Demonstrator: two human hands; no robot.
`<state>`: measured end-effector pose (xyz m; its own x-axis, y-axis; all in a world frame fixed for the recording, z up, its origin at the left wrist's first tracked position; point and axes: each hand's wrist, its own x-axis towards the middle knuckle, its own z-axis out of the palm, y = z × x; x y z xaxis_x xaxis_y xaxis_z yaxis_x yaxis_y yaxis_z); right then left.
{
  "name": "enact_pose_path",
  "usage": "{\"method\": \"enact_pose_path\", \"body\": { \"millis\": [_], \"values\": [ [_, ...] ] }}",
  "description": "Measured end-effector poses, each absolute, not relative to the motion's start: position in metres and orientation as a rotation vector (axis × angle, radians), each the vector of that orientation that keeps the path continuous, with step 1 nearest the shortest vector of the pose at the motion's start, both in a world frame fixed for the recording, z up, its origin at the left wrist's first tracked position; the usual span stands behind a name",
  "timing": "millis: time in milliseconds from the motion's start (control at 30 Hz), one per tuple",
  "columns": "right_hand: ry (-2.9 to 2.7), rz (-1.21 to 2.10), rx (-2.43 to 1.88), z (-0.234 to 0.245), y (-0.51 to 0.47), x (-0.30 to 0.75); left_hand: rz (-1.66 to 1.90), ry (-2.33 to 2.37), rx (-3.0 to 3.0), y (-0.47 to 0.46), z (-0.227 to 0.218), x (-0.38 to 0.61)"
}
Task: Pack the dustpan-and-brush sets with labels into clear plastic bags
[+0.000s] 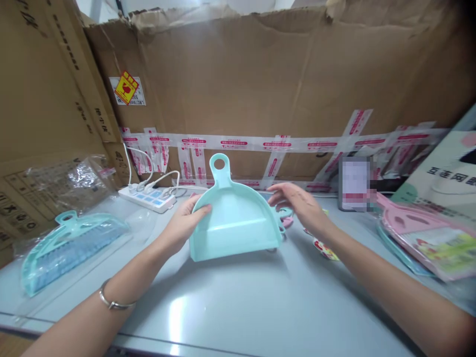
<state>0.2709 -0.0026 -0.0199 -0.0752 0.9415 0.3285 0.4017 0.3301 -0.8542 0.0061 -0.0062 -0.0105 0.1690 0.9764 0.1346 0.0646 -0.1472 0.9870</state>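
Mint-green dustpan (234, 218): looks light, stiff, slick; handle (222, 179) likely best hold. Left fingers (201, 214) pinch its left side; right fingers (283, 188) loosely parted beside its right.

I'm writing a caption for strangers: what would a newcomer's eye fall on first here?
First, the mint-green plastic dustpan at the centre, its left edge gripped by the left hand, with the right hand beside its right edge. Then the flat pink plastic piece at far right, and the red-and-yellow diamond label on brown cardboard, upper left.
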Motion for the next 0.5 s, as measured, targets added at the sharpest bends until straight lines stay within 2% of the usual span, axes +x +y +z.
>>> {"method": "enact_pose_path", "body": {
  "millis": [100, 200, 333, 500],
  "values": [
    [-2.069, 0.226, -1.383, -0.039, 0.024, 0.311, 1.185, 1.105, 1.429, -0.003, -0.011, 0.004],
    [-2.427, -0.094, -1.472, -0.057, 0.038, 0.333, 1.186, 1.102, 1.451, -0.002, -0.011, 0.002],
    [-2.524, -0.200, -1.411, -0.063, 0.038, 0.330, 1.185, 1.102, 1.482, -0.003, -0.010, 0.002],
    [-2.329, -0.308, -1.303, -0.051, 0.036, 0.328, 1.206, 1.129, 1.496, -0.003, -0.010, 0.002]
  ]
}}
